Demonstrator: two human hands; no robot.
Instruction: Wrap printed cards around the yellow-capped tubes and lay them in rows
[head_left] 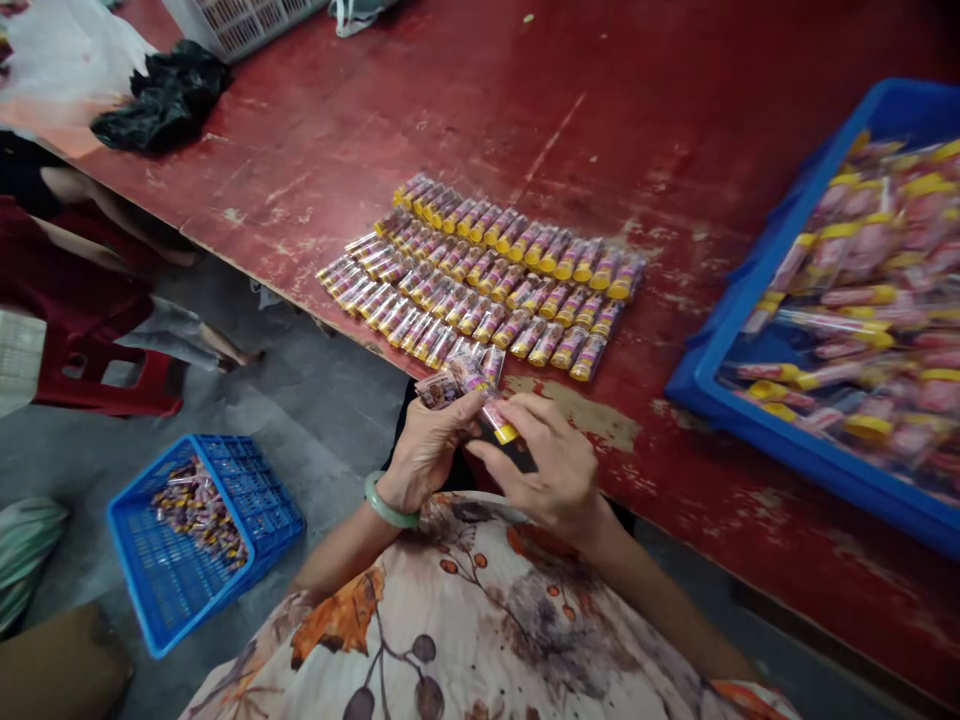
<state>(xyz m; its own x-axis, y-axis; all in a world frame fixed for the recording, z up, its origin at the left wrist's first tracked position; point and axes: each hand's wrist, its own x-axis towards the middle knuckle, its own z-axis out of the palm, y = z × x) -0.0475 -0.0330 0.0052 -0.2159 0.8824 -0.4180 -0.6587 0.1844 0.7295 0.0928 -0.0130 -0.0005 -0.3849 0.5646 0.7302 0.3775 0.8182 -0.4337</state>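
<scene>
My left hand, with a green bangle at the wrist, is closed around a bunch of small printed labels and the side of a clear plastic tube. The tube has a yellow end and printed contents. My right hand pinches this tube near its yellow end, thumb and index finger bent around it. Just beyond my hands, several rows of similar filled tubes lie side by side on the red table.
At the right, a large blue tray holds a heap of tubes. A blue basket with small printed pieces stands on the floor at left. A black plastic bag and a pale crate sit far left. Another person's legs show beside a red stool.
</scene>
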